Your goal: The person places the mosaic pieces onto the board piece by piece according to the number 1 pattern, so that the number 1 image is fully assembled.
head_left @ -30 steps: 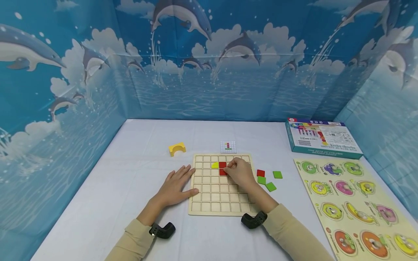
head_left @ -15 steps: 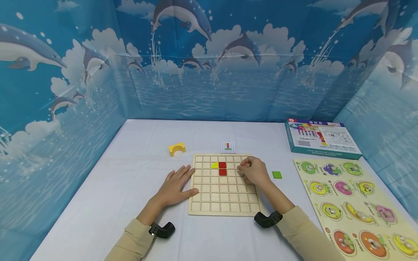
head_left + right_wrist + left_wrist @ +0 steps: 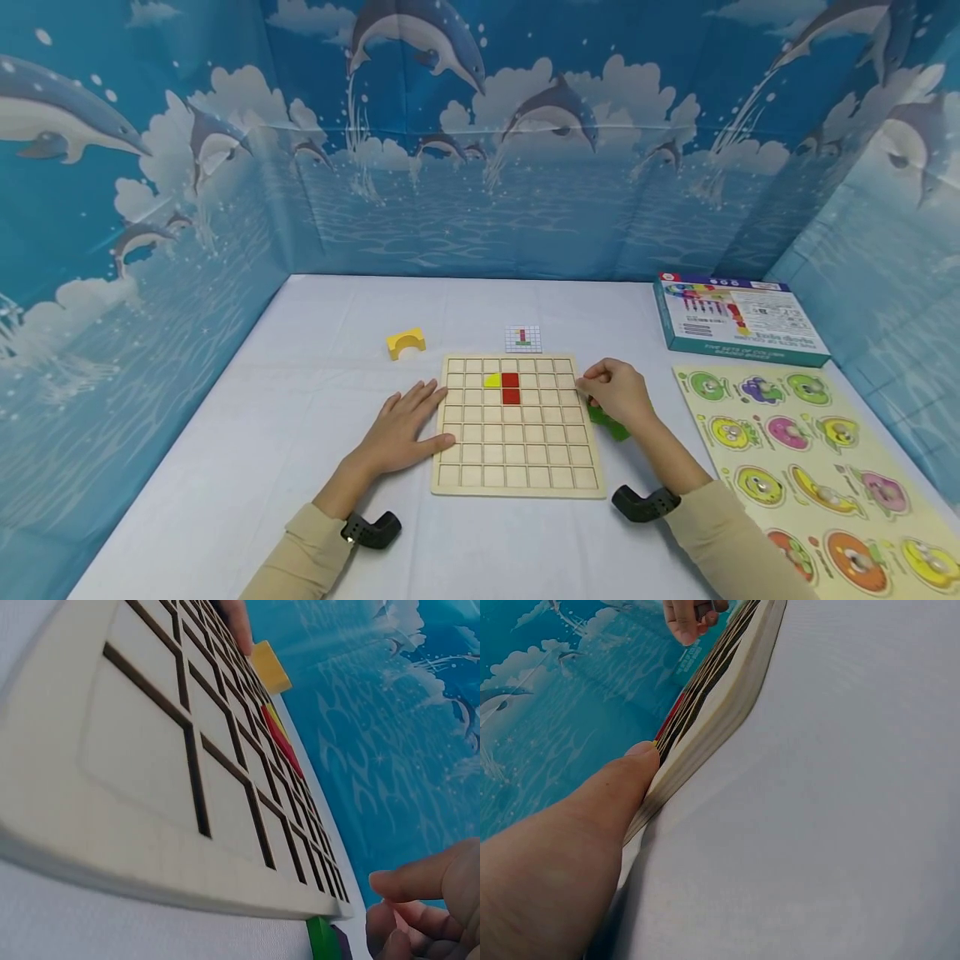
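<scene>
My left hand (image 3: 408,425) lies flat with spread fingers, its fingertips and thumb on the left edge of the wooden grid board (image 3: 517,496). In the left wrist view the thumb (image 3: 630,776) rests against the board's rim. Two red square tiles (image 3: 511,388) sit in the board's upper cells, one below the other, with a yellow curved-edge tile (image 3: 492,381) left of the top one. Just past the board's right edge is my right hand (image 3: 618,392), fingers loosely bent, thumb apart from them with nothing between. Green tiles (image 3: 609,423) lie partly under it; the loose red tile is hidden.
A small pattern card (image 3: 522,338) lies behind the board, and a yellow arch block (image 3: 407,342) stands back left. To the right are a flat box (image 3: 742,321) and a fruit puzzle board (image 3: 817,467). Dolphin-print curtains surround the table.
My right hand has drawn back from the red tiles, moving right across the board to beyond its right edge, over the loose tiles. The left hand has stayed in place.
</scene>
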`<act>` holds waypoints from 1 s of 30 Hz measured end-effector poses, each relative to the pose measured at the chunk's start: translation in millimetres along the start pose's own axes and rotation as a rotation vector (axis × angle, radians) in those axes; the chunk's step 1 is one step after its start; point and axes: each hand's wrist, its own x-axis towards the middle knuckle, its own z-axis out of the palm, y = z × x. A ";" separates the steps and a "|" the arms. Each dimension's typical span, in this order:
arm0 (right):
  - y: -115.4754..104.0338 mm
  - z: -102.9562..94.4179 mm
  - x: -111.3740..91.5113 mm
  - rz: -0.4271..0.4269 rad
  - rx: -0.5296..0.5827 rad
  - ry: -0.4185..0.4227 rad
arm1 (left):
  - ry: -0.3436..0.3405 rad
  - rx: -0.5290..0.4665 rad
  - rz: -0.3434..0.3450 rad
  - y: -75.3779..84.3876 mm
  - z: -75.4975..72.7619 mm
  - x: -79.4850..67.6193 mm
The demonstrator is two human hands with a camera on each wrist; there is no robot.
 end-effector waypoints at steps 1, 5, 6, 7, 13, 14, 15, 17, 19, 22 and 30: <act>1.1 -1.9 0.6 0.009 -0.006 0.004 | 0.002 -0.001 0.000 -0.1 0.0 0.0; 6.5 -8.5 1.8 0.033 -0.044 -0.002 | 0.000 0.007 -0.003 -0.4 0.0 0.3; 8.0 -9.8 1.8 0.034 -0.054 -0.010 | 0.000 0.009 -0.003 -0.5 -0.1 0.4; 9.4 -11.0 1.7 0.033 -0.061 -0.018 | -0.002 0.008 -0.005 -0.5 -0.2 0.4; 20.4 -14.5 0.4 0.008 -0.120 -0.073 | -0.002 0.008 -0.003 -0.4 0.0 0.4; 21.8 -15.1 0.3 -0.001 -0.133 -0.079 | -0.002 0.009 -0.003 -0.3 0.1 0.5; 23.0 -15.6 0.2 -0.010 -0.143 -0.083 | -0.002 0.008 -0.003 -0.4 0.3 0.6; 24.2 -16.5 0.5 -0.029 -0.156 -0.089 | -0.001 0.008 -0.005 -0.8 0.8 0.8; 25.2 -16.8 0.7 -0.045 -0.162 -0.087 | 0.001 0.009 -0.004 -1.2 1.2 1.1; 26.8 -16.1 0.6 -0.064 -0.163 -0.083 | 0.004 0.014 -0.002 -1.9 2.2 1.6; 31.0 -14.3 0.9 -0.113 -0.203 -0.076 | -0.001 0.000 -0.004 -0.3 0.7 0.6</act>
